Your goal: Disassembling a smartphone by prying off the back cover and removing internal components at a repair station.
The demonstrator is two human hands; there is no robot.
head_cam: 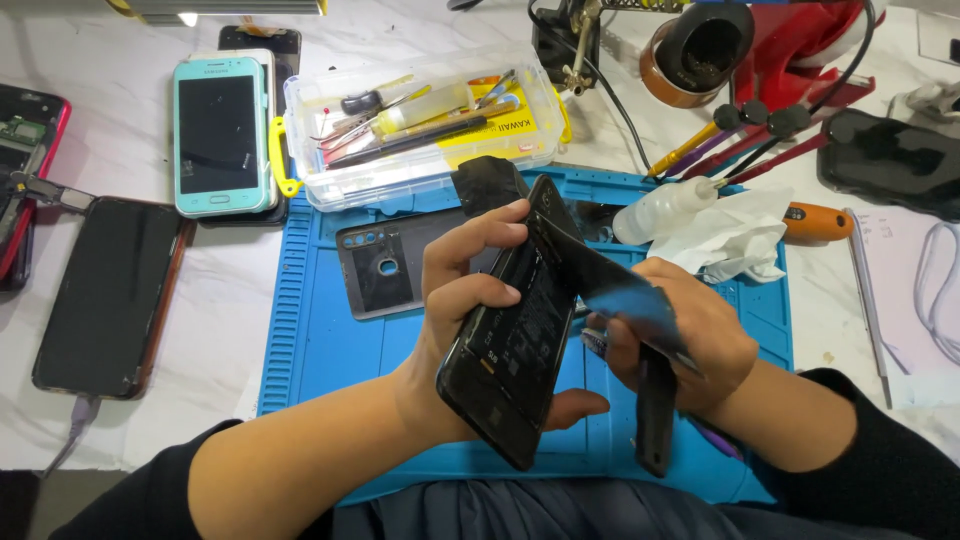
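Observation:
My left hand [462, 300] grips an opened black phone [510, 360] tilted above the blue work mat [320, 330], its insides facing me. A thin dark sheet [610, 285], bluish where it shines, is lifted off the phone's upper edge. My right hand [690, 340] holds that sheet together with a black tool handle [655, 420] pointing down. A grey phone back cover [385, 265] with camera holes lies on the mat behind my left hand.
A clear plastic box of tools [420, 120] stands behind the mat. Several phones [215, 135] lie at the left, one black phone [105, 295] plugged into a cable. A squeeze bottle [665, 208], crumpled tissue [735, 235], an orange-handled screwdriver [815, 222] and a soldering stand [700, 45] sit right.

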